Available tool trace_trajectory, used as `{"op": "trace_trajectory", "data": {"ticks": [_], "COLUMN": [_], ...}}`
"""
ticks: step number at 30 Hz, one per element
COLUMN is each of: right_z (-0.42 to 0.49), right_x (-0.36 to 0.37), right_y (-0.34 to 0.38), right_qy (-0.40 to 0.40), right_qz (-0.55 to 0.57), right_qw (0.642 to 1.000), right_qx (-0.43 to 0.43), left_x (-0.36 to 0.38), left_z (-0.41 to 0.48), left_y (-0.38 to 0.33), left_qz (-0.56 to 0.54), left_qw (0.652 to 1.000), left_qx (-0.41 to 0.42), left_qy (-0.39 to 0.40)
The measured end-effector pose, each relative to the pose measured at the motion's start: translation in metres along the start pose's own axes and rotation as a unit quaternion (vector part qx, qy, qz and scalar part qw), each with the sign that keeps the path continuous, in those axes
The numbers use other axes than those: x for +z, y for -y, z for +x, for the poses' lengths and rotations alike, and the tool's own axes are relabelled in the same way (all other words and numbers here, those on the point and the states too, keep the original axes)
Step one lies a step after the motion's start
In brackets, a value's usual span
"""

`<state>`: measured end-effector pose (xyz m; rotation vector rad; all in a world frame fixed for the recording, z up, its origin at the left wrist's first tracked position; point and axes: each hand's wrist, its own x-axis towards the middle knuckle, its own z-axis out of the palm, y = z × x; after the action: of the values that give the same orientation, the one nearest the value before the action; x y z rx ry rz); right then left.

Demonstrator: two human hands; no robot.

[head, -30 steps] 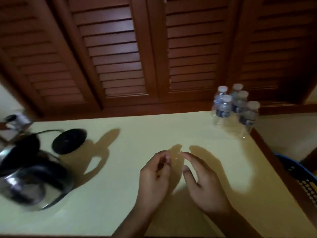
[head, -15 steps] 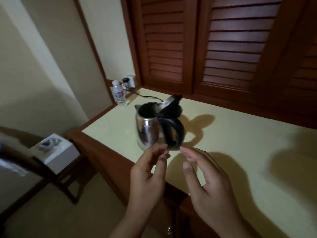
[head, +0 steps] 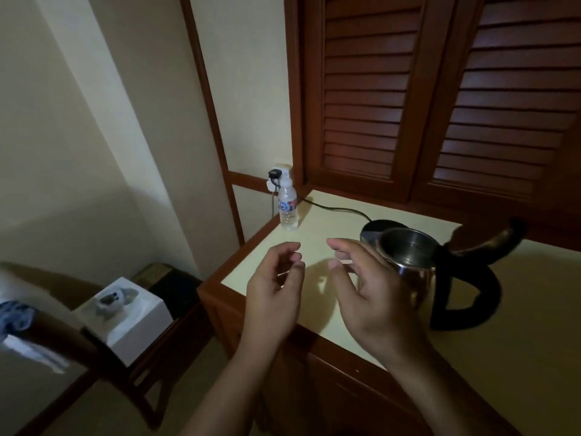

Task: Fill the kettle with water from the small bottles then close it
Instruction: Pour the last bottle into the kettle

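My left hand [head: 276, 291] and right hand [head: 372, 298] are loosely curled, empty, so I'd grip the bottle [head: 287, 207] mid-body, clear of the open kettle [head: 408, 259].

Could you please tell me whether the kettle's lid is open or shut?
Open: the black lid of the stainless-steel kettle is tilted back above its black handle, exposing the interior.
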<state>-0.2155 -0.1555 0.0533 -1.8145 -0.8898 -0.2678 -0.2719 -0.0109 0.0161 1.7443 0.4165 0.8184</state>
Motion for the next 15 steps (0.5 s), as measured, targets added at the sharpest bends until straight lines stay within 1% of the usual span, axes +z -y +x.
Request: {"op": "trace_trajectory", "data": {"ticks": [2, 3, 7, 10, 12, 15], "right_z": [0.022, 0.033, 0.072, 0.101, 0.119, 0.139], "right_x": [0.029, 0.043, 0.092, 0.117, 0.127, 0.134], "right_y": [-0.008, -0.013, -0.022, -0.029, -0.033, -0.035], "right_qy": [-0.022, -0.023, 0.028, 0.053, 0.052, 0.038], "right_qz": [-0.039, -0.043, -0.028, -0.049, -0.080, -0.113], "right_qw": [0.999, 0.999, 0.995, 0.991, 0.989, 0.986], "right_qx": [-0.015, -0.005, 0.088, 0.110, 0.110, 0.113], "left_x": [-0.012, -0.017, -0.023, -0.016, -0.009, 0.002], "left_z": [0.029, 0.042, 0.088, 0.129, 0.157, 0.193], "left_y": [0.014, 0.021, 0.046, 0.072, 0.089, 0.104], "left_qz": [0.010, 0.020, 0.042, 0.047, 0.059, 0.084], "left_qw": [1.000, 1.000, 0.998, 0.997, 0.997, 0.991], "left_qx": [-0.003, -0.004, -0.008, -0.015, -0.029, -0.082], "left_qy": [0.011, 0.018, 0.046, 0.054, 0.050, 0.063]}}
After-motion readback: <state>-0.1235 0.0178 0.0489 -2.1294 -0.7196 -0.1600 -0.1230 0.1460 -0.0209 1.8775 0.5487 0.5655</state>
